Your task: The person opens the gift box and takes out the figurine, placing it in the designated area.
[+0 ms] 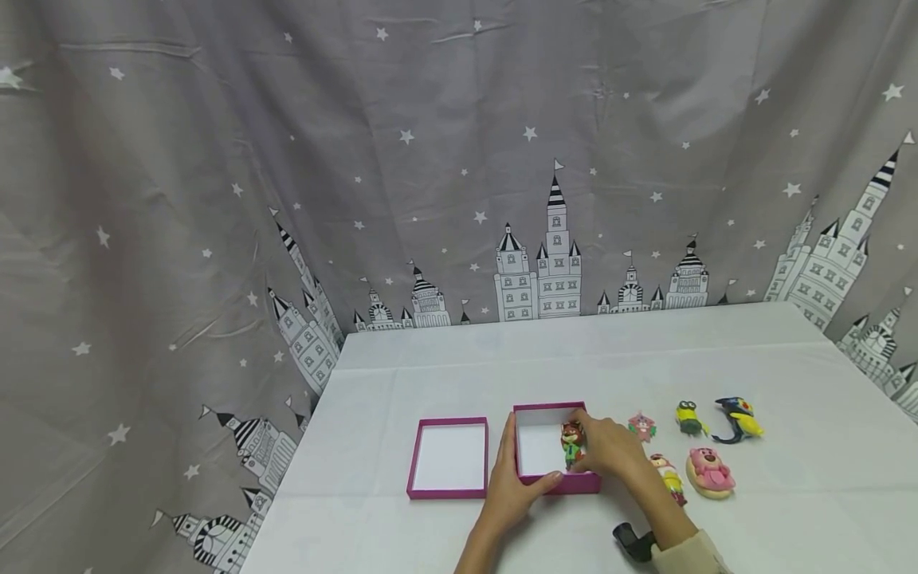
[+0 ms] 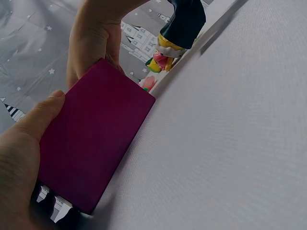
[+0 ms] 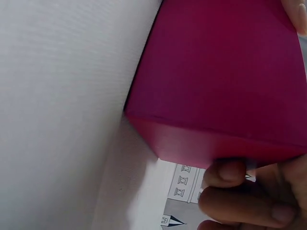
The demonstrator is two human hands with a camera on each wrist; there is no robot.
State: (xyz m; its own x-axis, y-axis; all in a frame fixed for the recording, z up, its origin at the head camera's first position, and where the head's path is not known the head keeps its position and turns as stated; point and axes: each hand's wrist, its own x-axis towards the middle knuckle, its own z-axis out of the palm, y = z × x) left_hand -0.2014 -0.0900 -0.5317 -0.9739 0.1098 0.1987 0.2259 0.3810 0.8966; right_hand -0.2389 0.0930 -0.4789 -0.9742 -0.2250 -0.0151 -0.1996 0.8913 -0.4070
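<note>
An open magenta box [image 1: 562, 484] with a white inside stands on the table. My left hand [image 1: 508, 493] grips its left side, the thumb along the front wall [image 2: 96, 139]. Inside the box at its right lies a fox figurine [image 1: 571, 443] with orange head and green clothes. My right hand [image 1: 610, 448] reaches over the right wall and holds the figurine between thumb and fingers. In the right wrist view its other fingers [image 3: 244, 206] curl outside the box; the figurine is hidden there.
Left of the box lies a shallow magenta lid [image 1: 449, 456]. To the right are a pink star figure [image 1: 642, 426], a yellow-green minion [image 1: 689, 418], a blue and yellow figure [image 1: 740, 420], a pink bear [image 1: 710, 472] and a yellow-white figure [image 1: 668, 478] partly behind the right arm.
</note>
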